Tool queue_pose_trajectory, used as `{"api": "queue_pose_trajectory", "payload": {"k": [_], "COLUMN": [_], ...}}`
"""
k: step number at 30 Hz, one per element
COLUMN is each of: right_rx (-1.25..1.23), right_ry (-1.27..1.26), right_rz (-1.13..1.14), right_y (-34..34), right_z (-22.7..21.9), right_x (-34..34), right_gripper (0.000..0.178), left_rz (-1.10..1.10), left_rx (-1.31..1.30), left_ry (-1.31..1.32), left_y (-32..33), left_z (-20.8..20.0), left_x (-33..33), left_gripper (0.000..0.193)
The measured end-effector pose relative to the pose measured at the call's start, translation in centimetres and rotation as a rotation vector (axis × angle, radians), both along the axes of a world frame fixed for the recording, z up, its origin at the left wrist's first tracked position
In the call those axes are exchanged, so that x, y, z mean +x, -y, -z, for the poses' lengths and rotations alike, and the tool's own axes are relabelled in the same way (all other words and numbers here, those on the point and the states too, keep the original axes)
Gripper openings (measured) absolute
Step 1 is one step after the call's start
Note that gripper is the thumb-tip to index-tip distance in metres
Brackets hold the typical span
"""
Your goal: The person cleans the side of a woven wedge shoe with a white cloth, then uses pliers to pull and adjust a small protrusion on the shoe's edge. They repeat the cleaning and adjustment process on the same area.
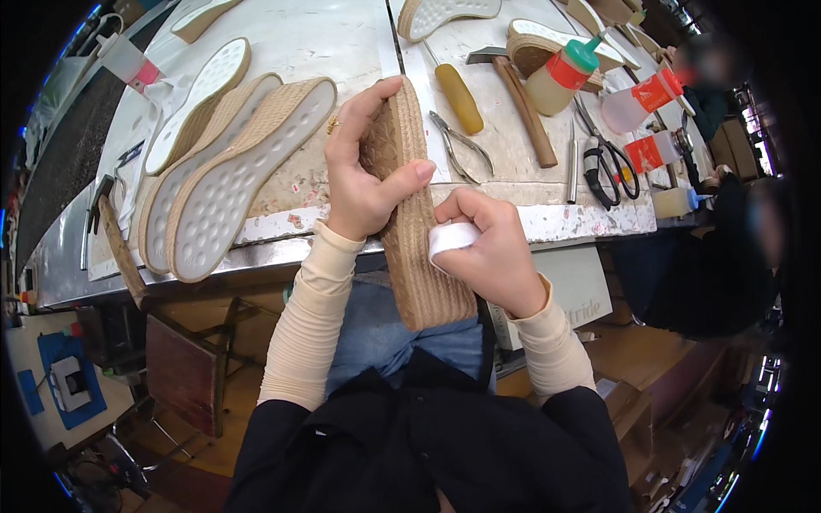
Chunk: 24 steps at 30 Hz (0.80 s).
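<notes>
A shoe sole (411, 201) with braided tan sides and a brown patterned bottom is held upright over my lap, just off the table's front edge. My left hand (363, 167) grips it from the left, with the thumb across its braided side and the fingers around the far end. On the right, my right hand (487, 239) is closed on a folded white cloth (453, 239) against the sole's side near its thick heel end. Several matching soles (227, 188) lie together at the left of the table, white dimpled faces showing.
Across the white worktable (342, 43) lie a yellow-handled awl (459, 98), nippers (462, 147), a hammer (523, 111), black-handled scissors (609, 167) and a green-capped bottle (560, 81). Another hammer (120, 244) juts over the left front edge. A person (710, 248) is at the right.
</notes>
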State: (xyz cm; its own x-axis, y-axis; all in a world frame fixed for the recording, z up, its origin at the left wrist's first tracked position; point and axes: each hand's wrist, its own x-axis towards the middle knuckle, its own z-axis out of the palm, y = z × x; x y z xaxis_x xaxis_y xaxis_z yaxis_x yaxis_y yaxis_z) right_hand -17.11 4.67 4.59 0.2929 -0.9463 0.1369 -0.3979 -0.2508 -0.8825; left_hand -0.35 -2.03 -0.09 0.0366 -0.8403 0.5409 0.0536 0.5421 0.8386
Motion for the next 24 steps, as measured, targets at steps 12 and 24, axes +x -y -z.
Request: {"api": "queue_pose_trajectory", "payload": {"k": [12,24], "right_rx": [0.157,-0.009], "right_ry": [0.046,0.045], "right_rz": [0.045,0.096], "right_y": [0.0,0.4], "right_z": [0.1,0.5], "right_x": [0.2,0.8], "right_gripper": [0.017,0.014], "left_rz": [-0.123,-0.159], "left_rx": [-0.179,-0.175], "left_ry": [0.039,0.074], "left_y": [0.6,0.6], "left_z": [0.3,0.1], "left_x": [0.0,0.1], "left_gripper": [0.071,0.071]}}
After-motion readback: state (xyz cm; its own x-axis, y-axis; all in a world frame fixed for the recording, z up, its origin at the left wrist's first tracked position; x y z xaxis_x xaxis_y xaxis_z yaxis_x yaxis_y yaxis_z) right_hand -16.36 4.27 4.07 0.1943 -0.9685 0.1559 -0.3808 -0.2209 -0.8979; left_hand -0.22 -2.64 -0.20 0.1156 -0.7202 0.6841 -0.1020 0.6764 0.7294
